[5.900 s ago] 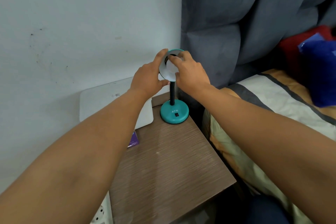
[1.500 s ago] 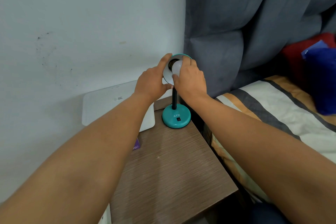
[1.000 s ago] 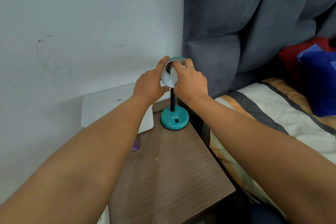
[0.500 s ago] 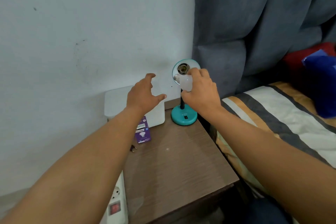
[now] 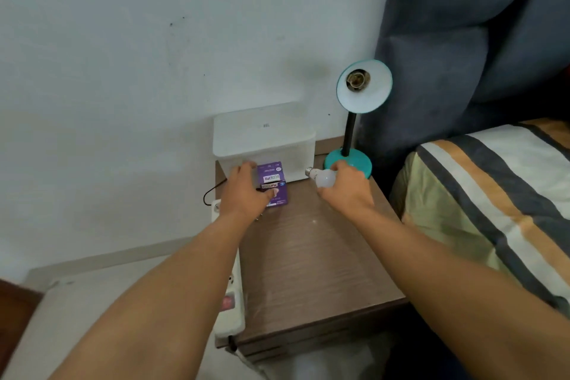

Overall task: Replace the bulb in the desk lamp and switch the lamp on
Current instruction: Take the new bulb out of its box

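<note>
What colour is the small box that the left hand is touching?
Purple, with white lettering; the box shows best in the head view.

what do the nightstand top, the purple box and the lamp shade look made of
The nightstand top: probably wood-grain laminate, brown with fine streaks, slight sheen. The purple box: printed cardboard, flat panels. The lamp shade: teal outside, white inside; painted metal or plastic, cannot tell.

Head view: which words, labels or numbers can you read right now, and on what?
"ECOLINK", upside down, on the purple box gripped by the left hand.
Smaller print on that box: too blurred to read.
Grey mark on the white box: too small to read.
Bulb and lamp: no text shows.
</note>
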